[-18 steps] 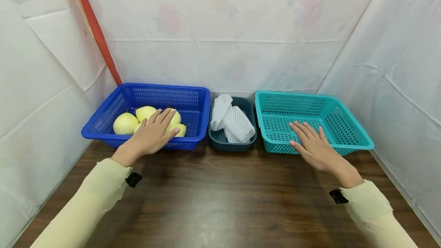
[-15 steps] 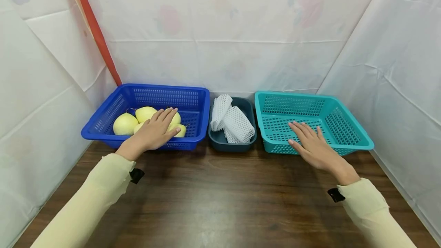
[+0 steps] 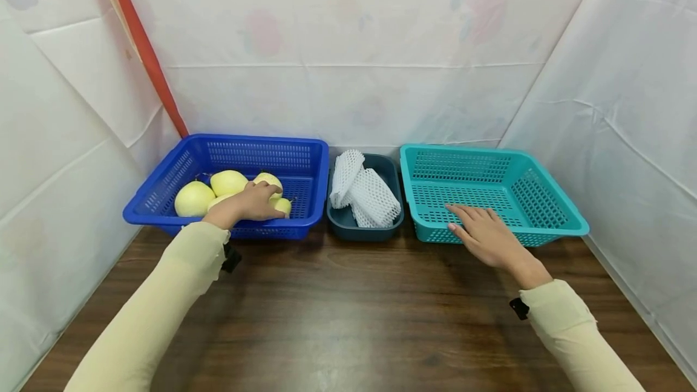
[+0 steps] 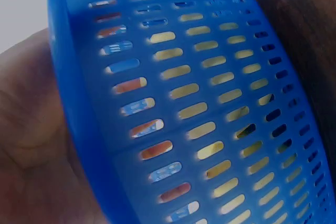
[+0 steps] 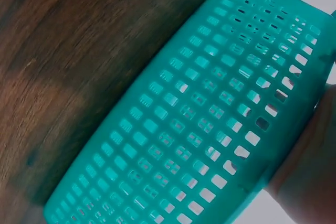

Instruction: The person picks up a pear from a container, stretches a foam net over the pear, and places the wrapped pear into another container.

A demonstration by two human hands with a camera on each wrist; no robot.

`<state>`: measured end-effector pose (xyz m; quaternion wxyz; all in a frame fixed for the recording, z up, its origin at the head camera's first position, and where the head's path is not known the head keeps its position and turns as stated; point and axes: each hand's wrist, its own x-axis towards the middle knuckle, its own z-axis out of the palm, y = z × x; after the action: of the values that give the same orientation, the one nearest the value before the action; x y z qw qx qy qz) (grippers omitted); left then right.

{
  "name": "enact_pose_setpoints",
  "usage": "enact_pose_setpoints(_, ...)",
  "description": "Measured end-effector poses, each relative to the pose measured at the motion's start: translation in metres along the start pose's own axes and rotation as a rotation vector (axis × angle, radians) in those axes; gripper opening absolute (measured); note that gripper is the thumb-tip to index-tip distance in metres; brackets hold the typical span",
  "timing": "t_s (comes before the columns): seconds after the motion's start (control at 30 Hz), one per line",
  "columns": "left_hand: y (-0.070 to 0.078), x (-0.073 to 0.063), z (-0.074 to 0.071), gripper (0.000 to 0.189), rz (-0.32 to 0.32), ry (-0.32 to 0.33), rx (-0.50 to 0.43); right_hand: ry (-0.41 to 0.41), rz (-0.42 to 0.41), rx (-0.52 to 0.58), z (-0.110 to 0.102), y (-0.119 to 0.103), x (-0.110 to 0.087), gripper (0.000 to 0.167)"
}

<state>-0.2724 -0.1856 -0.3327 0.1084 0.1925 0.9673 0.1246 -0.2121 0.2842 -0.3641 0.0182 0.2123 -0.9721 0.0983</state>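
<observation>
Left hand (image 3: 249, 201) lowered, yellow fruits (image 3: 282, 205) under bent fingers, hold unclear, right hand (image 3: 488, 239) straight-fingered at teal basket (image 3: 463, 169)

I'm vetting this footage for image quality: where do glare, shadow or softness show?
Head: mostly crisp, pale glare on the wooden tabletop near the bottom; left wrist: the blue basket fills much of the frame, slightly soft; right wrist: shadow on the wooden tabletop at lower left, bright white patches behind the teal basket.
</observation>
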Motion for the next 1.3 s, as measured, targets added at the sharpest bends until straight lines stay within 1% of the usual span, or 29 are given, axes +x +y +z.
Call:
enact_pose_setpoints(0.13, -0.001, 0.006, 0.0, 0.058, 0.017, -0.023, 0.025, 0.005, -0.012, -0.026, 0.002, 0.0, 0.0, 0.054)
enact_pose_setpoints(0.27, 0.002, 0.01, 0.0, 0.051, 0.023, -0.058, 0.032, 0.001, -0.021, -0.047, 0.004, 0.001, 0.001, 0.051)
enact_pose_setpoints(0.37, 0.005, 0.012, -0.001, 0.05, -0.022, -0.099, 0.021, 0.007, -0.031, -0.069, 0.005, 0.002, 0.002, 0.05)
enact_pose_setpoints(0.5, 0.005, 0.014, -0.001, 0.053, -0.084, -0.132, 0.017, 0.021, -0.047, -0.101, 0.007, 0.004, 0.003, 0.046)
enact_pose_setpoints(0.57, 0.004, 0.016, -0.001, 0.053, -0.086, -0.135, 0.019, 0.026, -0.051, -0.112, 0.007, 0.004, 0.003, 0.044)
enact_pose_setpoints(0.8, 0.002, 0.02, 0.001, 0.052, -0.105, -0.154, -0.039, 0.034, -0.051, -0.115, 0.008, 0.005, 0.003, 0.043)
enact_pose_setpoints(0.87, 0.002, 0.02, 0.001, 0.051, -0.094, -0.142, -0.028, 0.032, -0.05, -0.114, 0.008, 0.005, 0.003, 0.043)
enact_pose_setpoints(0.97, 0.001, 0.021, 0.001, 0.049, -0.059, -0.103, -0.017, 0.029, -0.044, -0.11, 0.008, 0.005, 0.003, 0.044)
enact_pose_setpoints(1.1, -0.002, 0.021, 0.002, 0.048, -0.008, -0.023, -0.016, 0.02, -0.039, -0.099, 0.007, 0.005, 0.004, 0.043)
enact_pose_setpoints(1.2, -0.005, 0.02, 0.004, 0.053, 0.029, 0.046, -0.025, 0.012, -0.041, -0.09, 0.006, 0.005, 0.003, 0.044)
enact_pose_setpoints(1.3, -0.008, 0.017, 0.006, 0.057, 0.053, 0.127, -0.066, 0.0, -0.042, -0.081, 0.005, 0.005, 0.003, 0.046)
